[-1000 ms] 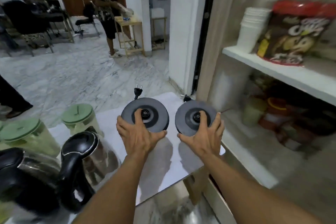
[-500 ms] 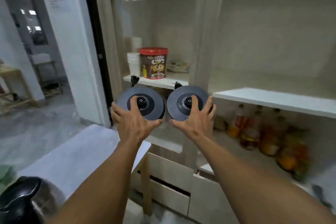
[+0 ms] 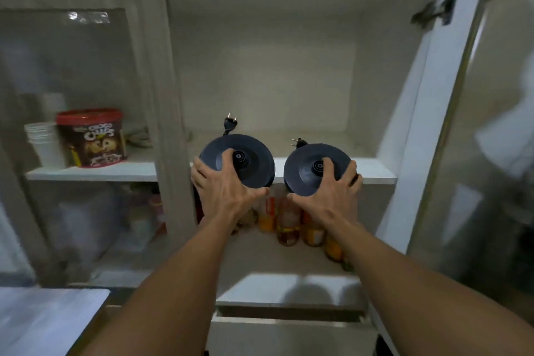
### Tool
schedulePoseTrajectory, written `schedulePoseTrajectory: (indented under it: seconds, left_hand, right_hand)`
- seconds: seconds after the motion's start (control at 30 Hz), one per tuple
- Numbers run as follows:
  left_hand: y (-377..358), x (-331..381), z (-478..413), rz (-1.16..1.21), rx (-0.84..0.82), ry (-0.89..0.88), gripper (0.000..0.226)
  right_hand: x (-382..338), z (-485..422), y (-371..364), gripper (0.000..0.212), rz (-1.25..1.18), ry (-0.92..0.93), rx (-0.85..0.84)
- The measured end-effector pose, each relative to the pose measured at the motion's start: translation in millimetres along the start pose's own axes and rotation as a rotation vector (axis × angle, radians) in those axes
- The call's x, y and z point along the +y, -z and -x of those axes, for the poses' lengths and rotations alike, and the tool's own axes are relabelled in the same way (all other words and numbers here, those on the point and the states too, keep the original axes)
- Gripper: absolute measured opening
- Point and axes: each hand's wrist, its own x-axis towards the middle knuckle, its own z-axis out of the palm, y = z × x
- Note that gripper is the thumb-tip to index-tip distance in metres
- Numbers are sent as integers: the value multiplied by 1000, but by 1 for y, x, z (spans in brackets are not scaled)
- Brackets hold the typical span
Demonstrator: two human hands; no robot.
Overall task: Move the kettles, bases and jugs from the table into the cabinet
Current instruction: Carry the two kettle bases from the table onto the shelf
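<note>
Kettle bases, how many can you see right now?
2. One kettle base is in the left hand, the other kettle base in the right hand, both held at the front edge of the open cabinet's shelf. No others show.

The left hand grips a round dark-grey plastic kettle base, and the right hand grips a second round dark-grey base just beside it. Both bases are held tilted at the front edge of the white cabinet shelf, with their black plugs pointing up. Behind the left glass door stands a red-lidded cereal tub beside stacked white cups. Amber bottles stand on the lower shelf.
</note>
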Motion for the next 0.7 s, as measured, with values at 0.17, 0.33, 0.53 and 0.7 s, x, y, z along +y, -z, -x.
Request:
schedulePoseTrajectory:
  seconds: [0.17, 0.33, 0.53, 0.7]
  left_hand:
    - [-44, 49, -21, -5, -63, -2, 97]
    - [-85, 67, -56, -27, -118, -35, 99]
    - [-142, 71, -120, -44, -224, 5, 104]
    - [-188, 75, -173, -59, -308, 11, 107]
  right_hand:
    - [47, -48, 7, 114, 6, -27, 24]
    - [59, -99, -4, 111, 9, -52, -34]
    - [72, -169, -33, 113, 12, -149, -148]
    - [76, -221, -64, 116, 38, -198, -170]
